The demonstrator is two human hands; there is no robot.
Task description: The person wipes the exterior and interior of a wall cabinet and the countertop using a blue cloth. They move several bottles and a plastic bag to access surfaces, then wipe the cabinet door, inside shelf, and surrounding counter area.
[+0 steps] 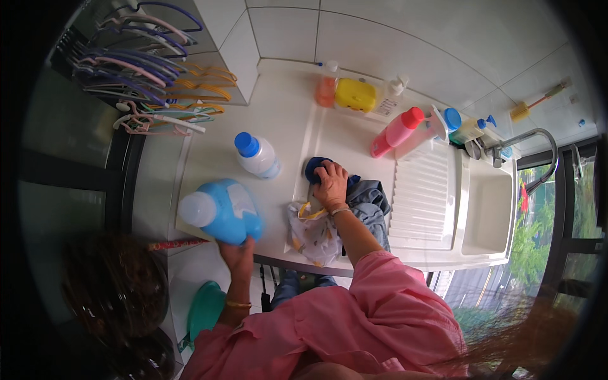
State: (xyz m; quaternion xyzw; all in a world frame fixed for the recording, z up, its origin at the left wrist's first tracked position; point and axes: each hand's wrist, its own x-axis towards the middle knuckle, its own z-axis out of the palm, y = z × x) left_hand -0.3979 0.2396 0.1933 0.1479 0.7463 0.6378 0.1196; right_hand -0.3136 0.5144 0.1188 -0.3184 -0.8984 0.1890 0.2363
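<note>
My left hand [239,256] grips a large jug of blue liquid [232,211] with a white cap at the left of the counter. The jug is tilted, its cap pointing left. Beyond it a white bottle with a blue cap [258,156] stands upright. My right hand [331,186] has its fingers curled over a dark blue fabric item [314,170], partly hidden beneath them. Grey-blue denim cloth [371,209] lies crumpled to the right of this hand. Beside my right wrist sits a translucent plastic bag with yellow trim [313,237].
Along the tiled wall stand a yellow box [355,96], a pink bottle [398,132] and several other bottles. To the right are a ribbed washboard [420,199], a sink basin [488,213] and a curved tap [551,147]. Clothes hangers [142,71] hang at the upper left.
</note>
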